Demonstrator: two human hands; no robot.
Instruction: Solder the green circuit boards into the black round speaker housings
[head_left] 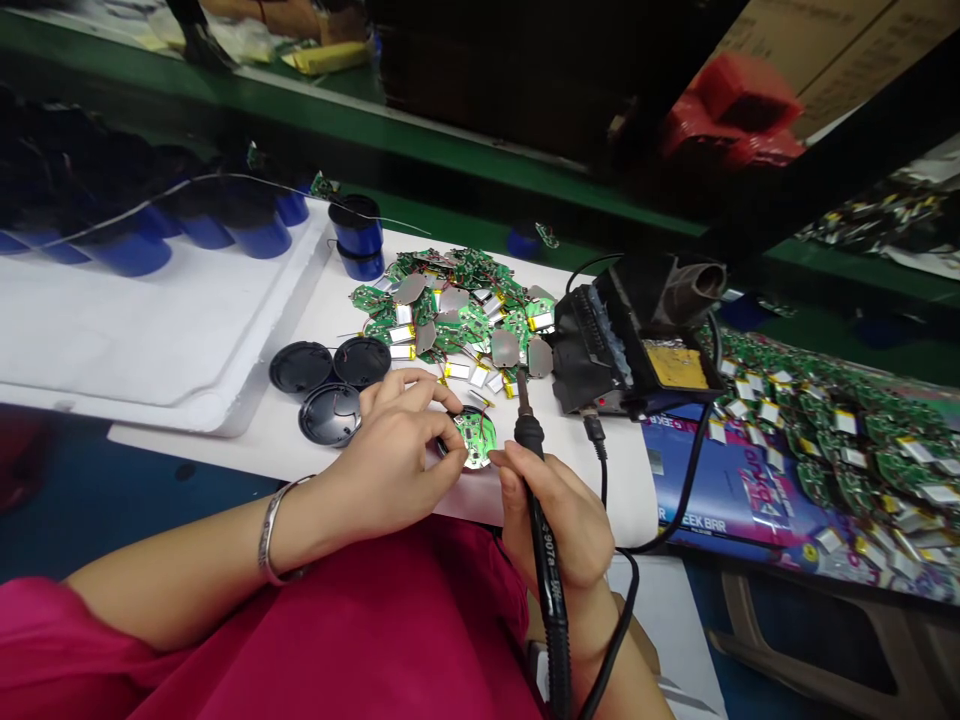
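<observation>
Left hand [397, 450] curled around a small round green board [475, 437], pinching it at the near edge of the white table [300, 440]. Right hand [559, 510] wrapped tight around a black soldering iron [534, 470], tip pointing up just beside the board. Three round black lids [330, 380] close to the left hand. Big pile of green boards [457, 305] farther back. Black iron stand [622, 350] off to the right. Blue cups [358, 235] at the back.

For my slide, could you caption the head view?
Left hand holds round circuit board; right hand grips soldering iron.
</observation>
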